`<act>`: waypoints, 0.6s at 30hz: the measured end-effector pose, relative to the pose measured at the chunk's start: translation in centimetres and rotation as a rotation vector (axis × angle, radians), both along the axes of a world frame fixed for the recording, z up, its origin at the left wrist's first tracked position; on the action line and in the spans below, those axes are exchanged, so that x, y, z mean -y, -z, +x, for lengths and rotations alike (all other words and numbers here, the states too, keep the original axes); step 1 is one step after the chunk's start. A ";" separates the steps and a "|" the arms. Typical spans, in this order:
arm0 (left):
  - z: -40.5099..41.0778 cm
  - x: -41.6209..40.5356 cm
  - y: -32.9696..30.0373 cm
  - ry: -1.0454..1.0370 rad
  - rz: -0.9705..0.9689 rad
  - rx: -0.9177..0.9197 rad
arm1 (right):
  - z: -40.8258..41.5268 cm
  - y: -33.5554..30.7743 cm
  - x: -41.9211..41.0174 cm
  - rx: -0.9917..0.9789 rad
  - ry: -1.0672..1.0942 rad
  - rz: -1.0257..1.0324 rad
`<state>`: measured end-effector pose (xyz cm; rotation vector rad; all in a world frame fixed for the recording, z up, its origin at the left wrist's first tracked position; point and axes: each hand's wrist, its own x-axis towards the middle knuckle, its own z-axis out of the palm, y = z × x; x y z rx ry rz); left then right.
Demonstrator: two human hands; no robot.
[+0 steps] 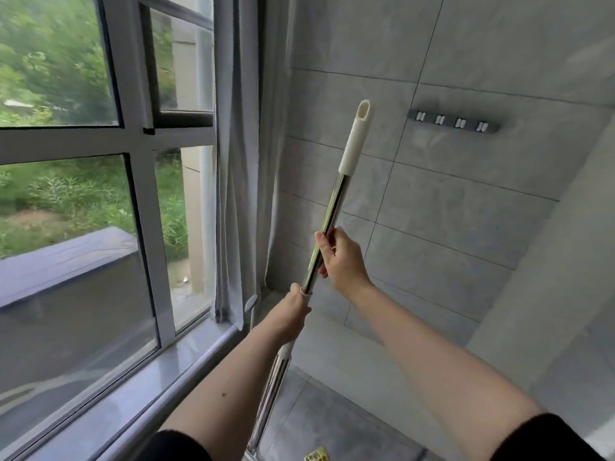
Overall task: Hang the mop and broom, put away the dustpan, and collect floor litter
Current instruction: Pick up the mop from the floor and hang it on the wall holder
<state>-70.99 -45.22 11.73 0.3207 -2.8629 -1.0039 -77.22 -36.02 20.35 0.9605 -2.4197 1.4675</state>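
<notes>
Chrome pole (327, 217) runs on a slant from bottom centre of the frame up toward the upper middle, tilted to the right. Cream cap (356, 138) on its top end, hollow, opening facing the camera. Which tool it belongs to cannot be told; the head is out of frame below.

Right hand (342, 257) grips the pole at mid-frame, fingers curled round the shaft, thumb along it. Left hand (293, 314) grips lower down, just below the right, wrapped round a white collar (305, 292) where the shaft changes section. The two hands are close, one above the other, not touching. Both forearms reach in from the bottom edge; dark sleeves (545, 437) at the lower corners.

Grey rack (454, 121) with four pale clips is fixed to the tiled wall (466, 227), right of the cap and well apart from it. No tool hangs on it. The cap sits at about the rack's height in the frame.

Window (139, 161) with pale frames fills the left half; green growth outside, blurred. Grey curtain (239, 161) hangs bunched in the corner between window and wall. Grey sill (149, 387) runs diagonally along the lower left.

Small yellow object (316, 455) at the bottom edge beside the pole's lower end, cut off by the frame; cannot tell what it is. Tiled floor (349, 420) shows around it.
</notes>
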 end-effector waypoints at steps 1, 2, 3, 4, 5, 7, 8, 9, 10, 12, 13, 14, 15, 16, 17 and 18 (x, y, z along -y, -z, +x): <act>-1.2 0.5 -0.1 0.009 -0.007 -0.007 | -1.2 0.0 0.4 0.004 0.015 -0.007; -3.1 1.3 -0.1 0.035 -0.015 -0.004 | -2.7 -0.1 1.0 0.003 0.039 -0.009; -4.5 1.9 -0.1 0.061 -0.027 -0.004 | -4.0 -0.1 1.6 0.005 0.057 -0.008; -5.8 2.5 -0.1 0.081 -0.024 -0.016 | -5.2 -0.3 2.0 0.003 0.075 0.005; -7.7 3.2 0.0 0.111 -0.034 -0.015 | -6.7 -0.4 2.6 -0.006 0.099 0.019; -11.0 4.1 0.2 0.178 -0.104 -0.001 | -9.1 -0.8 3.4 -0.029 0.154 0.052; -13.1 4.7 0.1 0.189 -0.126 -0.002 | -10.5 -1.2 3.7 -0.036 0.188 0.061; -14.6 5.3 -0.2 0.173 -0.074 -0.007 | -11.7 -1.5 4.0 -0.034 0.217 0.075; -16.8 5.9 -0.5 0.191 -0.034 -0.007 | -13.2 -2.1 4.2 -0.036 0.258 0.093; -20.6 6.5 -1.5 0.277 -0.041 0.004 | -16.1 -3.2 4.3 -0.035 0.326 0.114; -22.0 6.7 -2.0 0.307 -0.046 0.009 | -17.2 -3.7 4.2 -0.038 0.352 0.125; -24.0 6.7 -2.5 0.327 -0.038 0.000 | -18.7 -4.3 4.2 -0.052 0.389 0.141; -25.6 6.6 -2.9 0.330 -0.019 -0.019 | -20.0 -4.8 4.2 -0.062 0.418 0.153; -27.0 6.4 -3.1 0.326 0.012 -0.041 | -21.2 -5.3 4.1 -0.068 0.437 0.159; -28.1 6.3 -3.4 0.316 0.050 -0.048 | -22.2 -5.7 3.9 -0.073 0.449 0.164; -29.8 6.0 -3.6 0.321 0.082 -0.056 | -23.6 -6.2 3.8 -0.073 0.463 0.169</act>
